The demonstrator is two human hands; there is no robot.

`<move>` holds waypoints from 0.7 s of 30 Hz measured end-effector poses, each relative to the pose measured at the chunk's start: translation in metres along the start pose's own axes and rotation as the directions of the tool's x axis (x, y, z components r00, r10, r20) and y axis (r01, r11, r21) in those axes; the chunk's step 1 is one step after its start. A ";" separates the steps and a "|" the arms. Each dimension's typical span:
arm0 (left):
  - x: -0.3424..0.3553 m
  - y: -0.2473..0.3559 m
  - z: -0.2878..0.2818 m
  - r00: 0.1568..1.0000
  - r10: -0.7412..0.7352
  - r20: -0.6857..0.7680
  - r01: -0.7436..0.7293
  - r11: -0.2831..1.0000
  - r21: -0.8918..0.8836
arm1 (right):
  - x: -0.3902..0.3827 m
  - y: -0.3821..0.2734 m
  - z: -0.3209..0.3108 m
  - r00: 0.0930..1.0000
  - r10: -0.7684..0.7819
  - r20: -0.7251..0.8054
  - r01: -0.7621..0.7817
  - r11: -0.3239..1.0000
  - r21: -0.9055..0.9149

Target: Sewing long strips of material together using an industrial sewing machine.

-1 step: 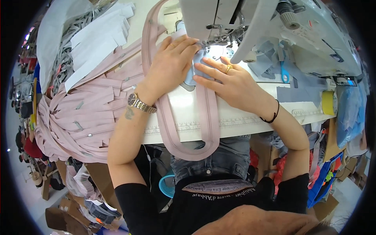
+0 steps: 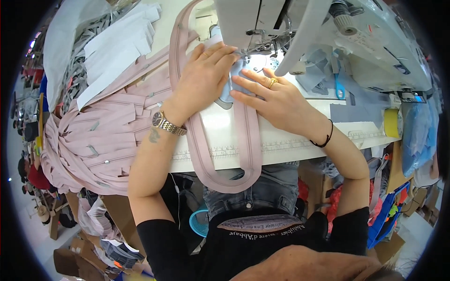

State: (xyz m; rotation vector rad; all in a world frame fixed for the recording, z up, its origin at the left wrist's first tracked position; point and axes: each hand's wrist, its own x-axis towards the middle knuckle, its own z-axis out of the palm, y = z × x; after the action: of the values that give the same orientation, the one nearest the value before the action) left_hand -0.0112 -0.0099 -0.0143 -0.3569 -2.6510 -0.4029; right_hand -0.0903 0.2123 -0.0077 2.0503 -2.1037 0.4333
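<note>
My left hand lies over pale blue-grey fabric at the sewing machine's presser foot. Its fingers are stretched out close together, their tips beside the foot. Just to the right, my right hand rests palm down with spread fingers, the tips pressing the same fabric. A long pink zipper tape passes under my left wrist, loops over the table's front edge and runs back up to the fabric between my hands. What lies beneath my palms is hidden.
The white sewing machine overhangs the table. A heap of pink zipper tapes covers the left side, with white paper strips behind it. Blue-handled snips and grey fabric pieces lie right. A ruler strip follows the front edge.
</note>
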 end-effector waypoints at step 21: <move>-0.003 -0.041 -0.019 0.915 -0.392 -0.097 0.400 0.845 0.354 | -0.115 0.050 -0.080 0.835 0.429 -0.344 -0.478 0.876 -0.068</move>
State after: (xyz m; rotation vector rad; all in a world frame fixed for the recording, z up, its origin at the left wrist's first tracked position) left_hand -0.0137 -0.0550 -0.0082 0.3209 -2.6954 -0.0200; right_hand -0.1417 0.3478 0.0268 1.2746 -2.3162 0.6012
